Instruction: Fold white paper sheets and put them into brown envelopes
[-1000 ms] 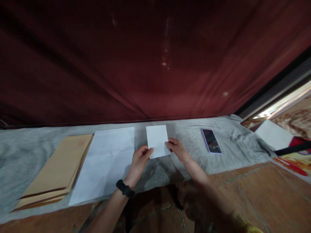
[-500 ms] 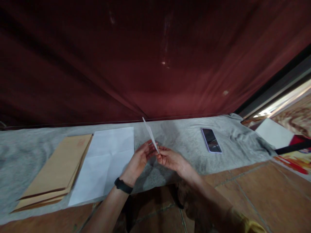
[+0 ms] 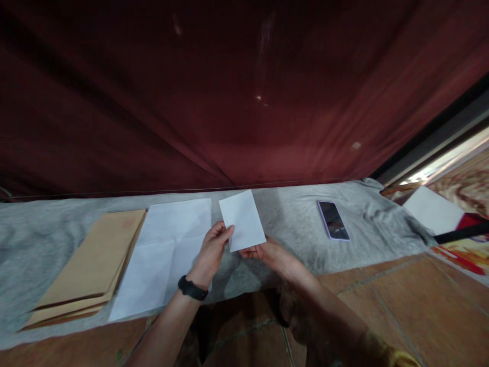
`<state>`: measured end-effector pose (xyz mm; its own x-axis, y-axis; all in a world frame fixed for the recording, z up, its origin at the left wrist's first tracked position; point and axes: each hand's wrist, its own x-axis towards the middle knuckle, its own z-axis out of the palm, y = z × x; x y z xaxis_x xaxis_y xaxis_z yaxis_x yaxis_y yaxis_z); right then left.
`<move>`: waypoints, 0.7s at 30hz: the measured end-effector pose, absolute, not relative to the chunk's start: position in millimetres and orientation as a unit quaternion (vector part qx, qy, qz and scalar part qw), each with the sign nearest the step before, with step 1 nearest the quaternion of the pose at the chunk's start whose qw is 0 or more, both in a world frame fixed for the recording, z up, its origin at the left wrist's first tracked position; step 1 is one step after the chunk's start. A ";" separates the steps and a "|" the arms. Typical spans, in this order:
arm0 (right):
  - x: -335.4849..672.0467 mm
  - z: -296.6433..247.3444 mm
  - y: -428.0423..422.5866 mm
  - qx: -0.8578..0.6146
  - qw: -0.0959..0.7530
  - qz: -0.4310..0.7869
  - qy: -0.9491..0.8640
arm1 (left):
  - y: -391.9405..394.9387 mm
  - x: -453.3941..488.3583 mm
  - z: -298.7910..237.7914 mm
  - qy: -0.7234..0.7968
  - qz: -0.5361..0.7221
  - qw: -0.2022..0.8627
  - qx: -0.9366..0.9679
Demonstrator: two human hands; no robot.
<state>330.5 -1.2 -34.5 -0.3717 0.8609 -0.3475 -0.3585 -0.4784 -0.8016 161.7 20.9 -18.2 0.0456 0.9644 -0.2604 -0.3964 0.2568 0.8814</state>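
A small folded white paper [image 3: 242,220] is held up over the grey cloth [image 3: 298,239]. My left hand [image 3: 211,252], with a black band on its wrist, pinches the paper's left lower edge. My right hand [image 3: 269,253] grips it from below at the lower right corner. To the left lies a large unfolded white sheet [image 3: 164,255] with crease lines. Left of that sheet rests a stack of brown envelopes [image 3: 86,270].
A phone [image 3: 333,220] lies face up on the cloth to the right. A dark red curtain [image 3: 229,92] hangs behind. Another white paper [image 3: 431,210] and colourful items sit at the far right. Tiled floor [image 3: 401,311] lies in front.
The small paper lay flat on the cloth, was lifted and turned edge-on, and now faces me again, held in both hands and tilted slightly.
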 end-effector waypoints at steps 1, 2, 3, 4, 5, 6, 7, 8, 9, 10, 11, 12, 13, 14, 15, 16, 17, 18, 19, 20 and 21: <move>333.1 -33.7 0.8 -0.400 0.408 0.758 -0.314 | 21.4 160.9 -19.6 0.468 0.522 0.635 0.325; 335.8 -32.1 3.0 -0.407 0.414 0.754 -0.306 | 21.7 160.1 -20.7 0.482 0.521 0.620 0.335; 338.5 -29.8 5.3 -0.416 0.417 0.753 -0.294 | 22.0 159.4 -21.8 0.492 0.523 0.606 0.342; 341.2 -27.1 7.4 -0.423 0.417 0.754 -0.281 | 22.2 158.8 -22.6 0.499 0.526 0.595 0.346; 343.6 -24.4 9.3 -0.429 0.418 0.754 -0.270 | 22.3 158.5 -23.5 0.503 0.529 0.588 0.348; 345.8 -21.9 10.9 -0.431 0.420 0.754 -0.264 | 22.4 158.4 -24.3 0.506 0.531 0.583 0.349; 347.6 -19.8 11.9 -0.432 0.424 0.750 -0.265 | 22.4 158.5 -25.1 0.509 0.531 0.580 0.350; 349.1 -18.4 12.4 -0.435 0.431 0.743 -0.270 | 22.4 158.8 -25.9 0.512 0.530 0.578 0.350; 350.3 -17.6 12.4 -0.441 0.439 0.731 -0.280 | 22.2 159.2 -26.7 0.515 0.528 0.577 0.351; 351.2 -17.4 12.0 -0.449 0.446 0.717 -0.294 | 21.9 159.7 -27.4 0.517 0.524 0.577 0.354; 352.1 -17.6 11.4 -0.458 0.450 0.702 -0.310 | 21.6 160.0 -27.9 0.519 0.519 0.578 0.357; 352.9 -18.1 10.8 -0.467 0.448 0.689 -0.325 | 21.4 160.2 -28.3 0.519 0.514 0.580 0.362; 353.8 -18.7 10.3 -0.473 0.443 0.682 -0.340 | 21.4 160.2 -28.4 0.519 0.510 0.579 0.368; 355.0 -19.5 10.2 -0.475 0.433 0.679 -0.355 | 21.6 159.8 -28.4 0.518 0.507 0.577 0.377; 356.3 -20.3 10.4 -0.475 0.421 0.679 -0.370 | 22.0 159.3 -28.2 0.517 0.501 0.573 0.392; 357.8 -21.2 11.0 -0.475 0.411 0.679 -0.380 | 22.5 158.5 -27.9 0.515 0.492 0.568 0.412; 359.4 -22.1 11.8 -0.476 0.406 0.678 -0.387 | 23.1 157.7 -27.4 0.512 0.480 0.564 0.436; 361.0 -23.1 12.9 -0.478 0.406 0.675 -0.388 | 23.7 157.0 -26.7 0.507 0.466 0.560 0.461; 362.5 -24.2 13.9 -0.483 0.409 0.671 -0.386 | 24.1 156.4 -25.9 0.501 0.451 0.559 0.484; 363.7 -25.4 14.9 -0.488 0.413 0.667 -0.382 | 24.3 155.9 -24.9 0.497 0.438 0.559 0.500; 364.7 -26.5 15.7 -0.493 0.416 0.665 -0.377 | 24.2 155.7 -23.7 0.495 0.430 0.558 0.508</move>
<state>364.7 15.7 -26.5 -0.1686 0.9244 -0.3421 -0.1815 -0.3702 -0.9110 155.7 24.2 -23.7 0.1399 0.9833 -0.1164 0.0239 0.1142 0.9932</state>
